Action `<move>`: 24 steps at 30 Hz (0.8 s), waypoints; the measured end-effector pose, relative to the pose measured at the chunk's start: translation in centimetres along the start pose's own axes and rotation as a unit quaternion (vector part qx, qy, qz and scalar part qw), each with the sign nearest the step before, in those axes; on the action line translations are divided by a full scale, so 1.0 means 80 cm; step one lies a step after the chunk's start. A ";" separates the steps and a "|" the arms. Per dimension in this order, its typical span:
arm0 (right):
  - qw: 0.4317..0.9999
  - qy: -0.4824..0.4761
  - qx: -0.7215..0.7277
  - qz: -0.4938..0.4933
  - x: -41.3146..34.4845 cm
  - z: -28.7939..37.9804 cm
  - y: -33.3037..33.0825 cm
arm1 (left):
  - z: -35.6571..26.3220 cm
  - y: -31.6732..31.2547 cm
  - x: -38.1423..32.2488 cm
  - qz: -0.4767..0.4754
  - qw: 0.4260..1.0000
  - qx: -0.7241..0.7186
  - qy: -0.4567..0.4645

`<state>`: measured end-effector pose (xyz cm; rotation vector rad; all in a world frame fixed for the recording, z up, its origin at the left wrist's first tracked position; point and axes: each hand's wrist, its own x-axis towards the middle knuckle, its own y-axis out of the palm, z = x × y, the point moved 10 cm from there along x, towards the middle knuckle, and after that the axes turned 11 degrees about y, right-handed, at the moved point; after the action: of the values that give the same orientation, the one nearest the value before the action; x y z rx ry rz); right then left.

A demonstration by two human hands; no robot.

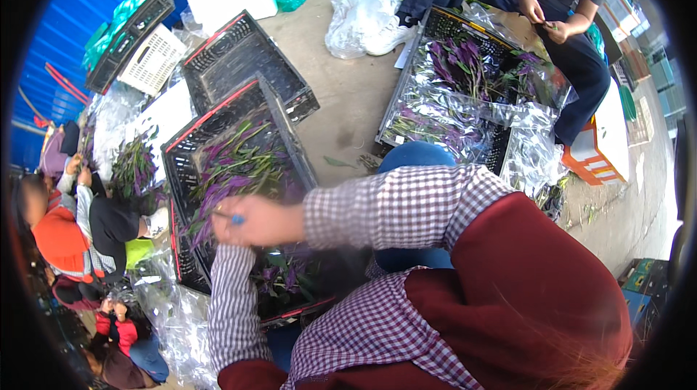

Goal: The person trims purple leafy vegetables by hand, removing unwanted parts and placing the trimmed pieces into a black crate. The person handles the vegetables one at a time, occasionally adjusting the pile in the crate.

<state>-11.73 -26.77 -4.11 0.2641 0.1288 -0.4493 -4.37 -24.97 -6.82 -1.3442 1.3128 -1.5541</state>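
Note:
My right hand [258, 221] is blurred and reaches across a black plastic crate [283, 145]. A small blue item [237, 219] shows at its fingers; what it is, and whether it is gripped or worn, I cannot tell. My left hand is hidden behind the right one, with only its checked sleeve [234, 286] leading up to it. Leafy purple-green stems [201, 221] stick out just left of the hands. More cut stems [248, 156] lie in the crate's far part, and darker leafy stems [286, 275] are in its near part.
Another black crate [228, 66] stands beyond mine. At right, a crate [403, 90] holds purple stems and clear film, beside a seated person [572, 30]. Other people [60, 232] sit at left. A white plastic bag [362, 17] lies on the concrete floor [337, 101].

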 end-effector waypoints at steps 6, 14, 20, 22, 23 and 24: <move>0.989 -0.025 -0.144 -0.035 -0.060 0.039 0.040 | 0.053 -0.092 -0.120 -0.284 0.824 -0.338 -0.356; 0.981 -0.049 -0.175 -0.063 -0.040 0.019 -0.004 | -0.009 0.001 -0.164 -0.228 0.490 -0.697 -0.471; 0.969 0.237 0.016 0.066 -0.023 -0.074 0.021 | -0.028 0.027 -0.207 -0.228 0.427 -0.746 -0.457; 0.959 0.251 0.066 0.113 -0.025 -0.078 0.038 | -0.034 0.024 -0.208 -0.233 0.416 -0.740 -0.474; 0.954 0.262 0.071 0.125 -0.025 -0.084 0.046 | -0.036 0.022 -0.208 -0.234 0.411 -0.738 -0.482; 0.950 0.271 0.076 0.138 -0.025 -0.090 0.053 | -0.041 0.023 -0.206 -0.213 0.402 -0.750 -0.481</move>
<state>-12.13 -20.25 -9.66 0.5477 0.5895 -0.0964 -4.02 -9.20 -12.89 -2.9651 1.2942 1.0791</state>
